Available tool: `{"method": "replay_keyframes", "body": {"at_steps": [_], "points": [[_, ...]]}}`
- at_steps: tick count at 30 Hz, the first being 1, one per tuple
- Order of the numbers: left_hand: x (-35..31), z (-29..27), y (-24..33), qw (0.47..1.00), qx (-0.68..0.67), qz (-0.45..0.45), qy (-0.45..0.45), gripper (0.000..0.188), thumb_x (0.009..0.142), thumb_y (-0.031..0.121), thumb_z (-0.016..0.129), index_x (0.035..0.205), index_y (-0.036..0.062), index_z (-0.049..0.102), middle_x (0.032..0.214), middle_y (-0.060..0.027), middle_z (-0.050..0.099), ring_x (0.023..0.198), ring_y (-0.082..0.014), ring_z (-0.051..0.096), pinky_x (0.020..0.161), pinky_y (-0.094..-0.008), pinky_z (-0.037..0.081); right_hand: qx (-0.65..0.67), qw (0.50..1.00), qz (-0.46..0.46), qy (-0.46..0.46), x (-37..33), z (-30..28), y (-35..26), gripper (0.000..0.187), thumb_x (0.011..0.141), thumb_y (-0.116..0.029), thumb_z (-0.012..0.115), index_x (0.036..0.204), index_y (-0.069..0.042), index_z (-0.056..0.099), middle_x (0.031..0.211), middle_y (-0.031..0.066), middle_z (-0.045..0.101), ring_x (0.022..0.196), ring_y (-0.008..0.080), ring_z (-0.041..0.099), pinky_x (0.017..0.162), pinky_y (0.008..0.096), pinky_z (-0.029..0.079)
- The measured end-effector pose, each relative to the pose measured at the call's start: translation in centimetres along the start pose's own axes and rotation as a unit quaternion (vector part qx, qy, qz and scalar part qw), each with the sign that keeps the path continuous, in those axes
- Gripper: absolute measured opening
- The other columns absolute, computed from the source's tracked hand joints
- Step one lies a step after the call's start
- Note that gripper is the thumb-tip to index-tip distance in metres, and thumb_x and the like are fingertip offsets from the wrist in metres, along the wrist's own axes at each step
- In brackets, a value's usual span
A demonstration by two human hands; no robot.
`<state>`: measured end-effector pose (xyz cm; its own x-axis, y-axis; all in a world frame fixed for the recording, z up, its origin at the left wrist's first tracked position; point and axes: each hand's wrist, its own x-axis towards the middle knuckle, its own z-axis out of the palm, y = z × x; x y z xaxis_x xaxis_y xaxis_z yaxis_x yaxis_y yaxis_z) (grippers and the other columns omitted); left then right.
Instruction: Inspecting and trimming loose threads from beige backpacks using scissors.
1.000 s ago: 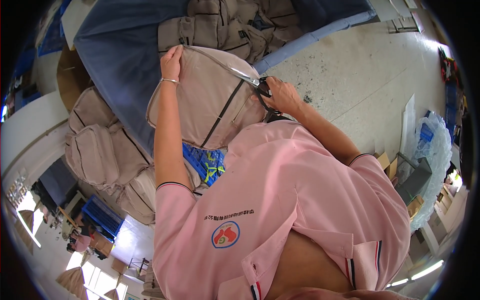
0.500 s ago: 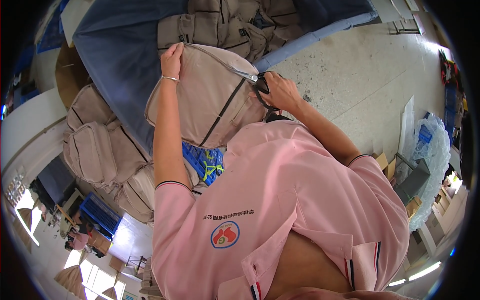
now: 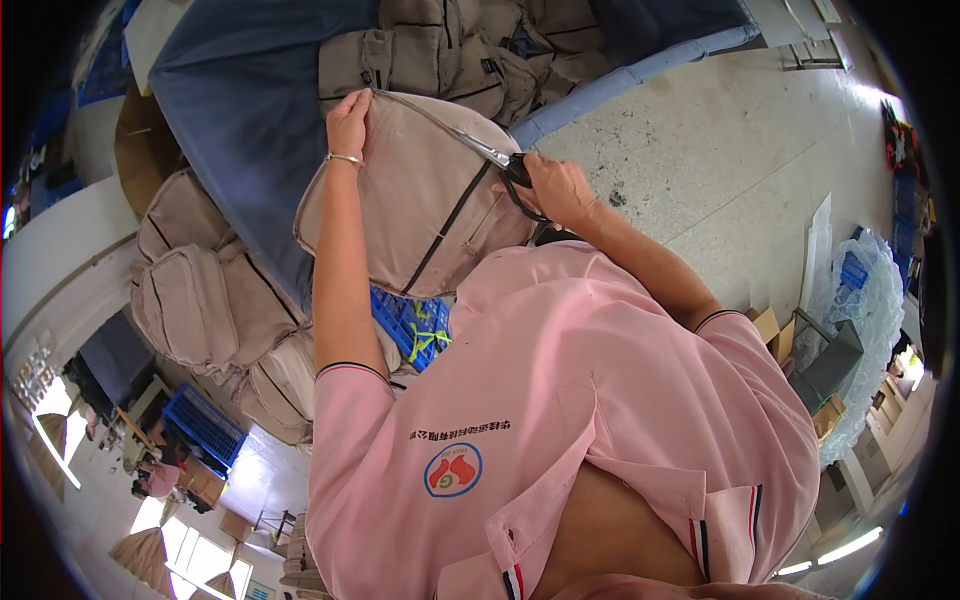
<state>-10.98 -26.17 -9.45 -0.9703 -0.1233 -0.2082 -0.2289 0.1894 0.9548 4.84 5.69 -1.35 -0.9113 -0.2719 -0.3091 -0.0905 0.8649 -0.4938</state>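
Note:
A beige bag (image 3: 400,215) with a dark stripe across it lies in front of me, against my shirt. At its upper left corner my left hand (image 3: 348,122) pinches the edge of the fabric. My right hand (image 3: 558,190) grips the black handles of a pair of scissors (image 3: 493,152). The metal blades lie along the bag's upper right edge and point toward my left hand. Whether the blade tips are cutting anything is too small to tell.
Several beige bags (image 3: 410,60) are heaped in a blue fabric-lined bin (image 3: 225,100) beyond my hands. More beige bags (image 3: 185,305) lie to the left. A blue plastic crate (image 3: 395,318) sits below the held bag. Grey floor (image 3: 690,150) and wrapped clear plastic (image 3: 875,340) are at the right.
My right hand and the scissors handles have shifted slightly down and to the left. My left hand keeps its hold on the bag's corner.

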Motion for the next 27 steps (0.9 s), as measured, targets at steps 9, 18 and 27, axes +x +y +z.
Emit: {"method": "replay_keyframes", "body": {"at_steps": [9,18,27], "points": [[-0.1,0.1,0.1,1.000,0.003,-0.005,0.012,0.030,0.091,0.026,0.068,0.103,-0.0010,0.073,0.087,0.0006,0.070,0.080,-0.0055,0.056,0.074,-0.0224,0.046,0.011,0.998,-0.032,0.054,0.7,0.2,-0.2,0.069,0.086,-0.063,0.058,0.091,0.006,0.054,0.086,0.0267,0.065,0.078,0.0420,0.066,0.070,0.0482,0.053],[-2.0,-0.5,4.6,0.999,-0.030,-0.012,0.001,0.028,0.092,0.022,0.067,0.103,-0.0033,0.071,0.087,0.0021,0.067,0.079,-0.0043,0.054,0.073,-0.0204,0.044,0.115,0.990,0.031,0.074,2.1,1.3,-0.1,0.055,0.088,-0.054,0.063,0.086,0.001,0.057,0.077,0.0256,0.064,0.074,0.0460,0.062,0.065,0.0508,0.048],[-13.8,-8.9,19.7,0.965,-0.033,0.181,0.189,0.019,0.095,0.016,0.064,0.101,-0.0007,0.070,0.092,0.0005,0.066,0.082,-0.0053,0.052,0.075,-0.0217,0.042,0.206,0.961,0.116,0.146,0.5,-2.6,6.3,0.057,0.086,-0.055,0.067,0.085,0.002,0.063,0.056,0.0149,0.054,0.050,0.0268,0.060,0.051,0.0404,0.048]]}}
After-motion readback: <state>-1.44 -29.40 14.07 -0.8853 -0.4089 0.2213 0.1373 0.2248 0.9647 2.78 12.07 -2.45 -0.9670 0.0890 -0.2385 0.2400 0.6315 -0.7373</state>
